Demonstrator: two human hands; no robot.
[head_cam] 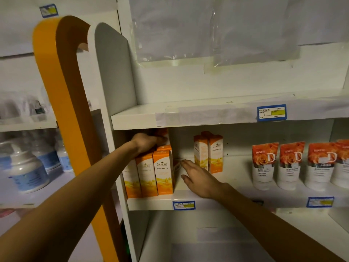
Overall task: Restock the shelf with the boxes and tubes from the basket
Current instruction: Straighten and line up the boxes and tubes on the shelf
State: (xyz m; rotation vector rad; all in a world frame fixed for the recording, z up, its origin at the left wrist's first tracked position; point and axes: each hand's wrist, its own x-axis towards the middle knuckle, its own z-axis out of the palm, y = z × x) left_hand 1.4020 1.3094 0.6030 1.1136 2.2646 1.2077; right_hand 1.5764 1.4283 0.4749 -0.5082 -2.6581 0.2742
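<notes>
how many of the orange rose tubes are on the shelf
4 in a row at the right of the middle shelf: tube one, tube two, tube three, and a fourth cut off by the frame edge; more may be hidden.

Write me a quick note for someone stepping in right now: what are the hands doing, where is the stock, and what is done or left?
Left hand: reaching deep into the shelf's left corner, gripping an orange box in the back row.
Right hand: open, fingers straight, hovering over the shelf beside the front boxes.
Stock: three orange boxes stand at the front left, two more further right, and the tubes stand in a row at the right.
Done: part of the shelf is filled.
Left: seat the held box and fill the gap between the box groups. The basket is out of view, so the remaining stock is unknown.
</notes>
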